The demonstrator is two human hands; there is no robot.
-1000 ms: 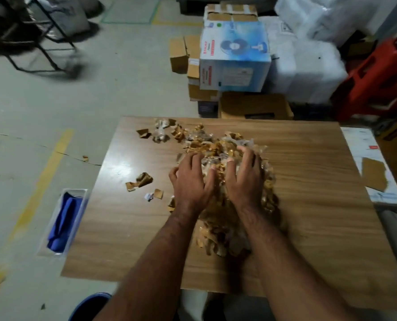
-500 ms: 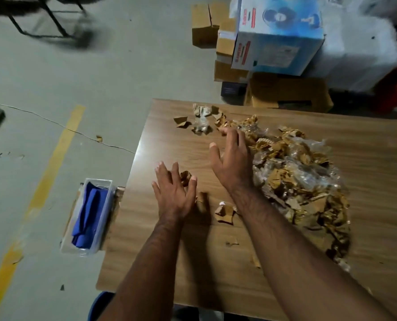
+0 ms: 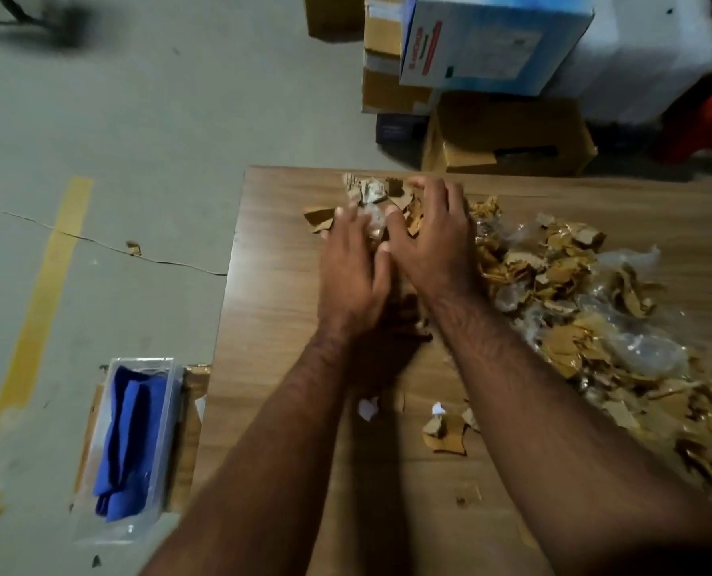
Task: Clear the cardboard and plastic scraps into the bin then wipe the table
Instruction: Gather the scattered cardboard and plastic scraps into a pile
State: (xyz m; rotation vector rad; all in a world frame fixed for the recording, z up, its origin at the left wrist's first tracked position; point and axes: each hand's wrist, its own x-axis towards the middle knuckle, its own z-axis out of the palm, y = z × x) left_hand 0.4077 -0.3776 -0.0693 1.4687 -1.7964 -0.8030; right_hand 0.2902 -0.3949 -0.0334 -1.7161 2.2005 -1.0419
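A big heap of torn cardboard and clear plastic scraps [image 3: 586, 309] covers the right half of the wooden table [image 3: 271, 326]. A smaller cluster of scraps [image 3: 366, 193] lies near the table's far left corner. My left hand [image 3: 350, 272] and my right hand [image 3: 433, 243] lie side by side over that cluster, fingers spread and fairly straight, palms down, touching the scraps. Several loose bits [image 3: 443, 434] rest on the table between my forearms. The bin is not in sight.
A clear plastic box with a folded blue cloth [image 3: 130, 438] sits on a cardboard box left of the table. Stacked cartons and a blue-and-white printed box [image 3: 483, 43] stand on the floor beyond the far edge. One scrap [image 3: 133, 248] lies on the floor.
Both hands moved from the main heap to the table's left side. The left hand has reached forward to join the right hand on the far corner cluster. The camera has tilted down and left.
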